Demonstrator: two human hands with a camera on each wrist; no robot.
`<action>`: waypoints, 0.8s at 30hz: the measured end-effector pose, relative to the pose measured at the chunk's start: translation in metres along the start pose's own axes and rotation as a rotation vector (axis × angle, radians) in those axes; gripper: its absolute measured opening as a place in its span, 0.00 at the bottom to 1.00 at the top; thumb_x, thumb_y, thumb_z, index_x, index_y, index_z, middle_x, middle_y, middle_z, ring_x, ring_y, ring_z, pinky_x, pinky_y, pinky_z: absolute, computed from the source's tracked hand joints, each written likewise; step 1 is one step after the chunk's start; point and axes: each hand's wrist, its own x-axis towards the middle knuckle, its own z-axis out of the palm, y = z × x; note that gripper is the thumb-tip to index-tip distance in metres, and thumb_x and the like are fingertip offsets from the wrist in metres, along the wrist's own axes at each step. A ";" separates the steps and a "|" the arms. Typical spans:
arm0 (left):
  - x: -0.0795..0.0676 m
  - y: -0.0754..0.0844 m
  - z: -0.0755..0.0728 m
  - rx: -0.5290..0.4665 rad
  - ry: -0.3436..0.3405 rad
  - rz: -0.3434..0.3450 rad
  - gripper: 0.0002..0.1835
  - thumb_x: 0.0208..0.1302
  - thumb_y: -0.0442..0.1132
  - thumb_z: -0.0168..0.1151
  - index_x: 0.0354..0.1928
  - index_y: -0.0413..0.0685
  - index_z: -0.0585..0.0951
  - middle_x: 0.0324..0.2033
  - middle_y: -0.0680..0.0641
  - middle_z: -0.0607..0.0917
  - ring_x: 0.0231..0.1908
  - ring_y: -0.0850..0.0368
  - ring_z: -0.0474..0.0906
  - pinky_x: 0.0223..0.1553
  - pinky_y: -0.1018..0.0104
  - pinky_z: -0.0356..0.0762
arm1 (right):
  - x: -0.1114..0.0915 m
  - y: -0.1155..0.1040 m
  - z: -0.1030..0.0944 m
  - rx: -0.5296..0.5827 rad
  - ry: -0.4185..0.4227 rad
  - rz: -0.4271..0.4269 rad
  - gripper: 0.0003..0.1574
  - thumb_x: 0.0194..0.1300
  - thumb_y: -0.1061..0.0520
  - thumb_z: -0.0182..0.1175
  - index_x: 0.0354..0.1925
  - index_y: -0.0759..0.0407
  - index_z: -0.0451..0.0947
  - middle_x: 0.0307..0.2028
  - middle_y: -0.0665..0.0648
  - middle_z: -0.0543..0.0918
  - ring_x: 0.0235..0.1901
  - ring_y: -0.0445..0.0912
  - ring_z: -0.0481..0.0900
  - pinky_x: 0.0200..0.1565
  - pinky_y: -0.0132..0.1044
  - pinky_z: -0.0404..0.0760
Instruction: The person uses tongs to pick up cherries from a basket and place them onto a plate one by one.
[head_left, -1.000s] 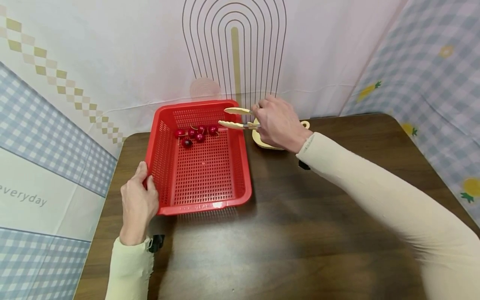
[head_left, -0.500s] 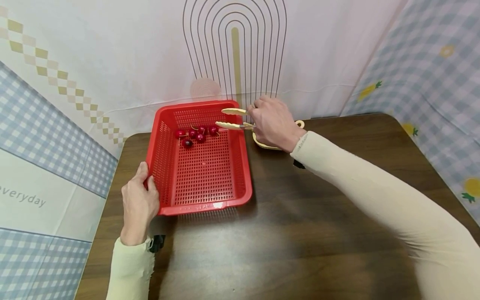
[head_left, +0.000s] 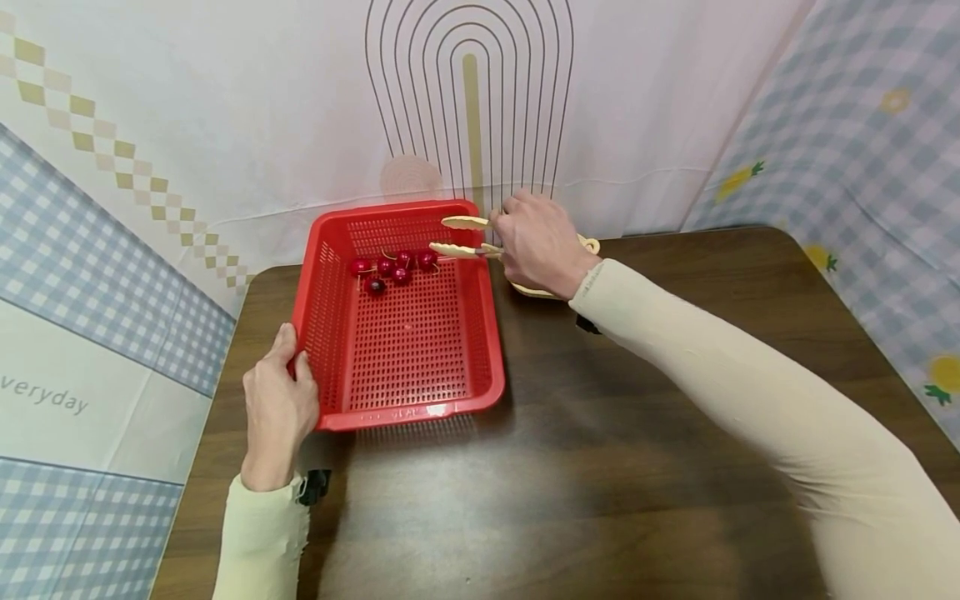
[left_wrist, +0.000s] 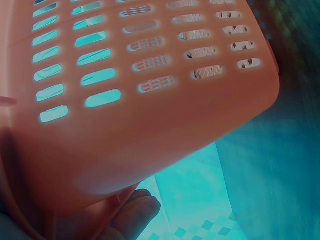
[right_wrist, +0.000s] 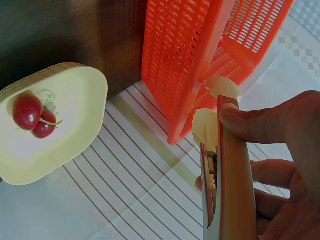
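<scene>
My left hand (head_left: 277,404) grips the left rim of a red plastic basket (head_left: 491,350), thumb over the edge. Several dark red cherries (head_left: 401,275) with stems lie toward the basket's back. My right hand (head_left: 538,242) holds cream-tipped tongs (right_wrist: 235,185), their tips apart over the basket's back right rim with nothing seen between them. Under that hand sits a pale yellow dish (head_left: 536,292), mostly covered in the head view. The right wrist view shows two cherries (right_wrist: 28,112) in this dish (right_wrist: 80,130). In the left wrist view, fingertips (left_wrist: 137,212) curl below the basket's rim.
A dark wood table (head_left: 600,500) bears the basket and dish. Patterned cloth (head_left: 285,100) hangs close behind the basket, with checked cloth on the left and right sides. The dish's small ring handle (head_left: 592,245) points right.
My right hand and the tongs have shifted slightly left, a little further over the basket. The left hand, basket and cherries stay where they were.
</scene>
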 end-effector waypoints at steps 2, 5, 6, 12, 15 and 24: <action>0.000 0.000 0.000 0.001 0.002 -0.001 0.27 0.73 0.32 0.54 0.73 0.44 0.70 0.71 0.42 0.72 0.68 0.35 0.72 0.67 0.40 0.71 | 0.002 -0.001 0.000 0.000 -0.009 0.000 0.20 0.59 0.57 0.68 0.50 0.63 0.83 0.44 0.63 0.86 0.44 0.56 0.78 0.47 0.45 0.81; 0.000 0.000 0.000 0.001 0.006 -0.003 0.27 0.73 0.32 0.54 0.73 0.44 0.71 0.71 0.42 0.72 0.68 0.35 0.72 0.67 0.40 0.71 | 0.004 -0.002 0.000 0.004 -0.015 0.000 0.20 0.60 0.57 0.68 0.49 0.63 0.84 0.44 0.63 0.87 0.44 0.55 0.79 0.47 0.45 0.81; 0.000 0.000 0.000 0.001 0.006 -0.003 0.27 0.73 0.32 0.54 0.73 0.44 0.71 0.71 0.42 0.72 0.68 0.35 0.72 0.67 0.40 0.71 | 0.005 -0.003 0.000 0.007 -0.017 0.000 0.20 0.60 0.56 0.69 0.49 0.63 0.84 0.44 0.62 0.87 0.44 0.55 0.78 0.47 0.45 0.82; 0.000 0.000 0.000 -0.001 0.006 0.001 0.27 0.73 0.32 0.54 0.73 0.44 0.70 0.71 0.41 0.72 0.69 0.36 0.72 0.68 0.41 0.71 | 0.008 -0.006 0.002 0.014 -0.008 -0.009 0.15 0.59 0.58 0.67 0.44 0.62 0.84 0.41 0.62 0.86 0.44 0.55 0.78 0.46 0.45 0.81; 0.000 0.000 0.000 -0.003 0.007 0.007 0.27 0.73 0.32 0.54 0.73 0.44 0.71 0.71 0.41 0.72 0.68 0.36 0.72 0.67 0.40 0.71 | 0.010 -0.007 0.004 0.009 0.001 -0.012 0.11 0.59 0.59 0.66 0.41 0.62 0.84 0.40 0.62 0.86 0.43 0.55 0.79 0.45 0.45 0.81; 0.000 -0.001 0.000 -0.010 0.001 0.008 0.27 0.73 0.32 0.54 0.73 0.44 0.71 0.71 0.42 0.72 0.69 0.37 0.72 0.67 0.40 0.71 | 0.015 -0.009 0.009 -0.008 -0.004 -0.007 0.11 0.60 0.61 0.63 0.41 0.64 0.84 0.39 0.62 0.86 0.43 0.55 0.79 0.47 0.45 0.81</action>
